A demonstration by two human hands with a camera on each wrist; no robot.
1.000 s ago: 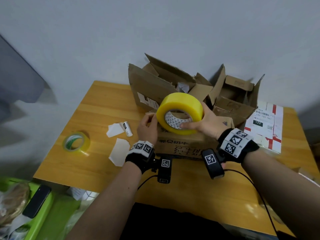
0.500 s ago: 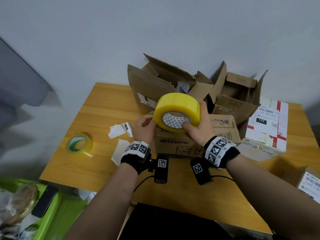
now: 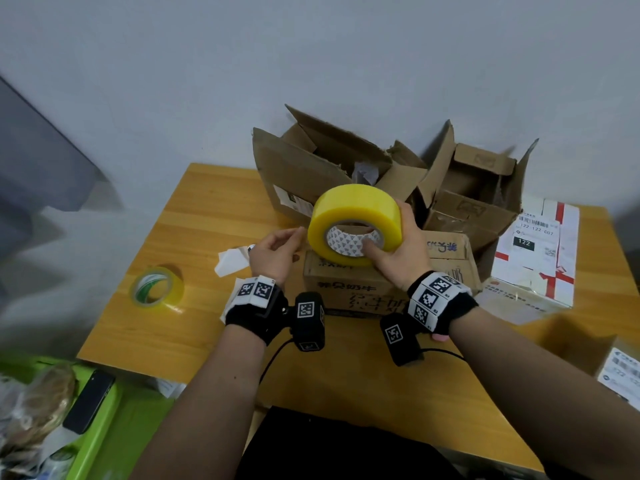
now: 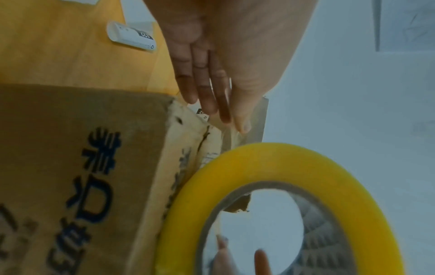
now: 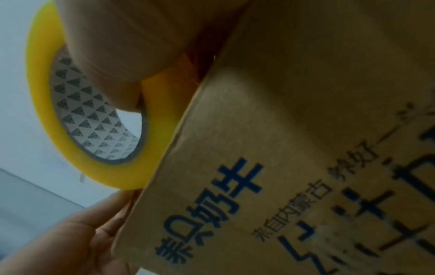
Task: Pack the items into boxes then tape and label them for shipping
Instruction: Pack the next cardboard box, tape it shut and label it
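My right hand (image 3: 389, 233) grips a big yellow tape roll (image 3: 356, 216), thumb inside its patterned core, fingers over the outer rim. The roll stands on edge on the left end of a closed cardboard box with blue print (image 3: 349, 292). Just left of the roll, my left hand (image 3: 298, 235) pinches the loose end of the clear tape strip (image 4: 254, 119) between thumb and fingers, near the box's corner (image 4: 174, 104). The right wrist view shows the roll (image 5: 42, 93) against the box's printed side (image 5: 306, 167).
Two open, torn cardboard boxes (image 3: 311, 168) (image 3: 478, 188) stand behind. A white parcel with red stripes (image 3: 540, 251) lies to the right, another parcel (image 3: 623, 372) at the right edge. A small tape roll (image 3: 156, 287) and paper scraps (image 3: 230, 259) lie to the left. A phone (image 3: 90, 400) rests in a green bin below.
My right hand has shifted the roll left along the box top. My left hand has drawn slightly away from the roll's edge, with the tape end between its fingers.
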